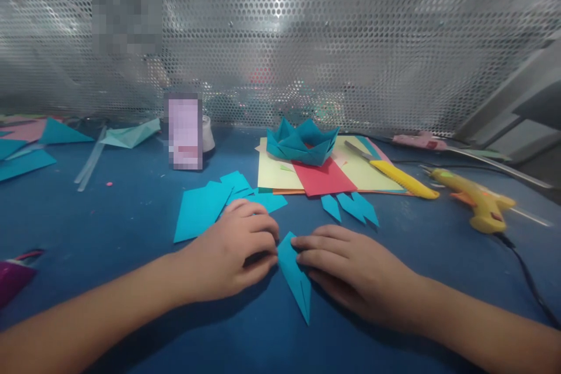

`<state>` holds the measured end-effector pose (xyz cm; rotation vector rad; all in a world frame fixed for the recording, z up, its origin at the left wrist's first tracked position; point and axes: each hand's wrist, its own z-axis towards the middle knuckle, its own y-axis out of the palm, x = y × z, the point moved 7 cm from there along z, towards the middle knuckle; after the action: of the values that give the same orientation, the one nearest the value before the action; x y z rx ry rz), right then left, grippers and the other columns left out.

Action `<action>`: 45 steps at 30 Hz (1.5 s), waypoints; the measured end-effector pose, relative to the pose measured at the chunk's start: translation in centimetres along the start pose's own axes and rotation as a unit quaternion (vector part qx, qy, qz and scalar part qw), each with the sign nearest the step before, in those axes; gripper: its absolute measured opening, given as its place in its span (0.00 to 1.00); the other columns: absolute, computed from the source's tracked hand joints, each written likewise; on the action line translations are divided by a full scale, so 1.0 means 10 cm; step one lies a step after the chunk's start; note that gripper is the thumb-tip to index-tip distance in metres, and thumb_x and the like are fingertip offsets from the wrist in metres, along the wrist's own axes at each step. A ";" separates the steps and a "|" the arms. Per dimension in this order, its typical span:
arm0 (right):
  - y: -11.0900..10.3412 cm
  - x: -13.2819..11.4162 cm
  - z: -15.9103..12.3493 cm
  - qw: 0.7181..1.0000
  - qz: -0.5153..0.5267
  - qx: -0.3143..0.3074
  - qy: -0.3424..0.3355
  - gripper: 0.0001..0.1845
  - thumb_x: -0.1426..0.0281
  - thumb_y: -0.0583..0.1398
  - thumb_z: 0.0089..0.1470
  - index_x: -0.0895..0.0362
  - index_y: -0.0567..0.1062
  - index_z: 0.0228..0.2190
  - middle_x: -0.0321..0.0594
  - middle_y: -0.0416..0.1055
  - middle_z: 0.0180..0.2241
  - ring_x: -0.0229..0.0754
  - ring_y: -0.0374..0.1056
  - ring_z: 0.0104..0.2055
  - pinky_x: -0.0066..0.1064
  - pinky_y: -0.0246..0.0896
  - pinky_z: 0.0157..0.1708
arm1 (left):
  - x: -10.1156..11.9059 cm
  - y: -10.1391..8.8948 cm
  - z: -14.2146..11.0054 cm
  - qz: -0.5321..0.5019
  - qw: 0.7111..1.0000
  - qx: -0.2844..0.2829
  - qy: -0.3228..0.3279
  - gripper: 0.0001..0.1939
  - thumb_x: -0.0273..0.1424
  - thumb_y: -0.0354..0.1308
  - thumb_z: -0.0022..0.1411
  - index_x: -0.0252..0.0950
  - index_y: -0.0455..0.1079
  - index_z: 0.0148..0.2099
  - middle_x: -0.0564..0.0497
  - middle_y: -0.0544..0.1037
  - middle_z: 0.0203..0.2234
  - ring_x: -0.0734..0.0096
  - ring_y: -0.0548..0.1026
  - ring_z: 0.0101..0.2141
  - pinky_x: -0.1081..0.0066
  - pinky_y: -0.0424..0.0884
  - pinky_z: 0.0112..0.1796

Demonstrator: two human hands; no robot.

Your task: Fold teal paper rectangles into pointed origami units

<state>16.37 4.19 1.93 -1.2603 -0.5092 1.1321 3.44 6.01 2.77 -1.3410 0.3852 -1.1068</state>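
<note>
A narrow kite-shaped folded blue paper (295, 277) lies on the blue table between my hands, its long point toward me. My left hand (243, 245) is curled, its thumb and fingertips closed at the paper's upper left edge. From the other side, my right hand (359, 269) has its fingertips on the upper right part of the paper, with the thumb tucked low beside it. Just beyond my left hand is a pile of blue paper pieces (199, 210), partly hidden by my fingers. Small folded blue pieces (350, 207) rest beyond my right hand.
A folded blue paper lotus (302, 143) sits on stacked coloured sheets (276, 169) with a red paper strip (324, 178). At right are a yellow cutter (405, 178) and a corded yellow glue gun (477, 198). A blurred upright phone-like object (185, 131) stands before perforated metal (280, 41).
</note>
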 end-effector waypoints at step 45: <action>-0.03 0.14 -0.05 0.974 0.147 0.016 0.172 0.21 0.69 0.61 0.54 0.54 0.63 0.49 0.44 0.67 0.47 0.46 0.62 0.49 0.41 0.60 0.49 | 0.03 0.10 -0.02 -0.119 0.990 0.004 -0.074 0.10 0.28 0.58 0.61 0.39 0.62 0.44 0.48 0.66 0.44 0.64 0.66 0.46 0.61 0.66 0.48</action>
<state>17.44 5.17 1.71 -1.4985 -0.0440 1.1263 3.86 5.51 1.95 -1.4789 0.1128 -1.1946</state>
